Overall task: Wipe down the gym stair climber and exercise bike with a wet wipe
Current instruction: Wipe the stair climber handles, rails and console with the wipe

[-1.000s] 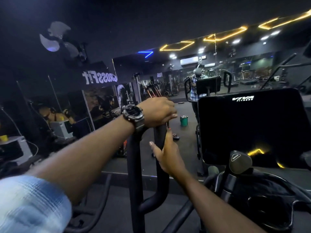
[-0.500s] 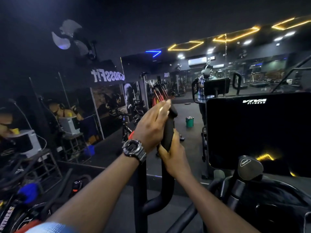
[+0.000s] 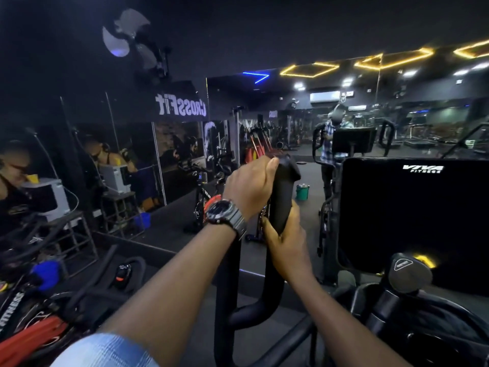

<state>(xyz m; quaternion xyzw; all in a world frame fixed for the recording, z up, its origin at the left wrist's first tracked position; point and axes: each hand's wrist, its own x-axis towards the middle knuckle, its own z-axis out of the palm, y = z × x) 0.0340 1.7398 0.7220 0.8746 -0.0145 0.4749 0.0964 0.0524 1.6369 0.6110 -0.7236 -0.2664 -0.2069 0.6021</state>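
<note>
A black upright handle (image 3: 284,186) of the machine rises in front of me, bending at its foot into a second post (image 3: 225,300). My left hand (image 3: 251,186), with a wristwatch, is curled round the handle's upper grip from the left, thumb lying along its top. Just below it, my right hand (image 3: 287,241) grips the same handle, fingers wrapped round it. No wet wipe shows; whatever lies under my left palm is hidden. The machine's black console (image 3: 410,207), marked VIVA FITNESS, stands to the right.
A round black knob (image 3: 407,271) sits under the console above dark frame parts. Red and black spin bikes (image 3: 39,327) crowd the lower left. A mirror wall (image 3: 264,123) runs ahead, with a green bucket (image 3: 302,192) on the floor.
My left hand came off the handle's top end and now curls round its upper grip. My right hand went from open against the handle to gripping it. The view shifted left.
</note>
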